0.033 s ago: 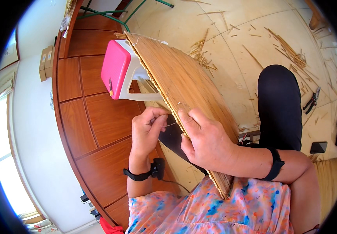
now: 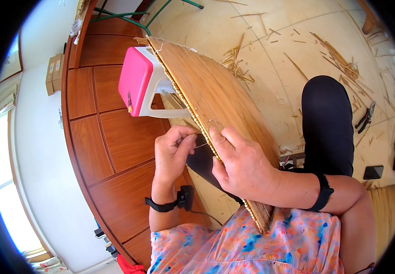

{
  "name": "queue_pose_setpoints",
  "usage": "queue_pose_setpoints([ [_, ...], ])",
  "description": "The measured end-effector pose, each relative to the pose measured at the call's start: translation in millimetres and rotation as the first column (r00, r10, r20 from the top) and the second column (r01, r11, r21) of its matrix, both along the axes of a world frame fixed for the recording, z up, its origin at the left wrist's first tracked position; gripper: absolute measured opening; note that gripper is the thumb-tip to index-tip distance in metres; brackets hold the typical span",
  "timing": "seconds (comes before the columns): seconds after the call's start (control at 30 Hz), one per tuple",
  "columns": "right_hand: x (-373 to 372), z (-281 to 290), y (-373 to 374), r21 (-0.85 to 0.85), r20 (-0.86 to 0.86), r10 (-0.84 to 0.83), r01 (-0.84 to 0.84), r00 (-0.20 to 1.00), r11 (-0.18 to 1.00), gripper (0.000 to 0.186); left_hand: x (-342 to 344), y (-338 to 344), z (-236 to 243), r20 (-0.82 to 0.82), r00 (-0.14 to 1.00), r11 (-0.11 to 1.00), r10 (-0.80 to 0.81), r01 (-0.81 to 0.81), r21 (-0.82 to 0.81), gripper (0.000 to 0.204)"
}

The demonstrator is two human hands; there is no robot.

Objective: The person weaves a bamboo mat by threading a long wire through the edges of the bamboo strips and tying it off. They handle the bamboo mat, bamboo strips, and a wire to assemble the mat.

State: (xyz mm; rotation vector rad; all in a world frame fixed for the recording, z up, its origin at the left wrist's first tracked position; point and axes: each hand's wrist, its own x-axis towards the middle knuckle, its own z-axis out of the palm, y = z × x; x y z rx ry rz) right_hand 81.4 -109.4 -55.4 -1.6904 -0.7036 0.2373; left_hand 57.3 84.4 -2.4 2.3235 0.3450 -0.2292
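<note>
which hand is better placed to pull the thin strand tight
Probably the left hand: it appears to pinch the thin strand beside the stick panel, while the right hand is occupied holding the panel.

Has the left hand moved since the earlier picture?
No: the left hand shows no visible shift in any direction against the pink-topped stool.

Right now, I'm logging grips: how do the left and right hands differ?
The left hand pinches a thin cord; the right hand grips the edge of the tan panel. The left hand is beside the panel, while the right hand lies across its face. Both are bare, with a black strap on each arm.
</note>
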Motion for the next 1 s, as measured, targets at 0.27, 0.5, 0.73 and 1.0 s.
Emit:
queue_pose_setpoints([
  [0.27,3.5,1.6,-2.5,-0.045,0.177,0.005,0.003,0.984,0.999,0.056,14.9,-26.1,5.4,-0.004,0.994,0.992,0.107,-0.107,-0.064,0.007],
  [0.5,0.0,-2.1,-2.2,0.042,0.071,-0.062,0.059,0.996,0.997,0.054,25.9,-56.2,12.0,0.02,0.973,0.973,0.23,-0.229,-0.028,0.017],
  [0.73,4.4,1.6,-6.7,-0.009,0.039,-0.093,0.093,0.995,0.996,0.048,15.7,-64.1,12.1,0.122,0.991,0.972,0.054,-0.08,0.221,0.037],
  [1.0,18.1,-7.6,-18.1,-0.089,0.021,-0.285,0.286,0.958,0.954,0.044,-79.4,-90.1,8.7,0.204,0.948,0.97,-0.243,0.243,0.028,0.06],
])
